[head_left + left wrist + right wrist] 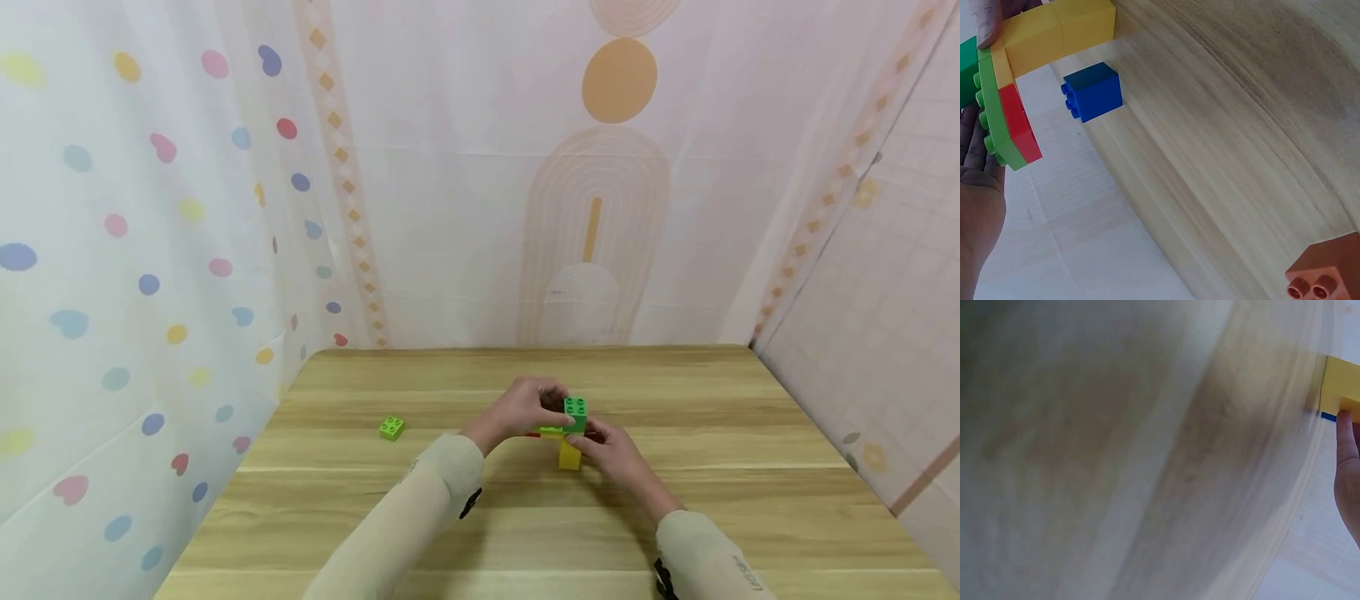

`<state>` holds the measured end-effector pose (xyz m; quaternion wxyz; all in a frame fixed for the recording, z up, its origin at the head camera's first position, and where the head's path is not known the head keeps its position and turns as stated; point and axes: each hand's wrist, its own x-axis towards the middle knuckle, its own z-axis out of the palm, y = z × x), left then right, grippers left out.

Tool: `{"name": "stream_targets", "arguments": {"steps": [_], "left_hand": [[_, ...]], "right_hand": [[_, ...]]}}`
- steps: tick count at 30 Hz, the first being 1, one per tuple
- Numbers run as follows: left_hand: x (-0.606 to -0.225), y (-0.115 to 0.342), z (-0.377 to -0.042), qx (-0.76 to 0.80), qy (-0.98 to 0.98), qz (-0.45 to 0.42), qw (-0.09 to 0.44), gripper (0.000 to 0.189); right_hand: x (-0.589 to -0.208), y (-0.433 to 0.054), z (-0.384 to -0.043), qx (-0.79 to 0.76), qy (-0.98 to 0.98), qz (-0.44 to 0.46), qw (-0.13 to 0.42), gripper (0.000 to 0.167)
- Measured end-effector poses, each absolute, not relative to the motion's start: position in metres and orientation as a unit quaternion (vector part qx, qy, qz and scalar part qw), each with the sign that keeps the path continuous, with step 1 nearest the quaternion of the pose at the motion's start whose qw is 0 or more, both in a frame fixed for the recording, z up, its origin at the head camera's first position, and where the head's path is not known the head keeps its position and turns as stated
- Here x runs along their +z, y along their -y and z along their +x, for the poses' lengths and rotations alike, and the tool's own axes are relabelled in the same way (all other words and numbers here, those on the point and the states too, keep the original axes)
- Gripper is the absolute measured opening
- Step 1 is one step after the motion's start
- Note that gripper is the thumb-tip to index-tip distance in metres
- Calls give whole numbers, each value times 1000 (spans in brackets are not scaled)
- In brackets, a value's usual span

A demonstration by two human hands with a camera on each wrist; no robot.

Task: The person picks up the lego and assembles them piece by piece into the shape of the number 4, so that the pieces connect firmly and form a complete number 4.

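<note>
A joined set of toy building bricks stands in front of me, built of upright yellow bricks [570, 457], a flat lime-green piece [999, 119] and a red piece [1020, 125]. On top sits a studded green brick [575, 415], which my left hand [525, 404] pinches from the left with the thumb along its near side. My right hand [615, 454] grips the set from the right, its thumb near where green and yellow meet. In the right wrist view only a finger of that hand shows, against the yellow bricks. Fingers partly hide the set's far side.
A loose lime-green brick [392, 428] lies on the wooden table [337, 517] at left. The left wrist view also shows a blue brick [1094, 94] beyond the set and an orange-brown brick [1329, 269] in the lower right corner. Patterned curtains border the table.
</note>
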<state>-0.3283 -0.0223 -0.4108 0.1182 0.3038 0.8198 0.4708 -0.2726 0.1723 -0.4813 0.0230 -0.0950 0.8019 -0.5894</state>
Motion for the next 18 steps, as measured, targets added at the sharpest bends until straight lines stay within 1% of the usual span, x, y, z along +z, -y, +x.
{"name": "stream_targets", "arguments": {"steps": [7, 18], "left_hand": [[-412, 22, -328, 464, -824, 304, 115, 19], [-409, 22, -328, 454, -832, 299, 110, 19]], "right_hand": [[-484, -173, -273, -589, -802, -98, 26, 47], [-477, -176, -275, -577, -808, -112, 32, 44]]}}
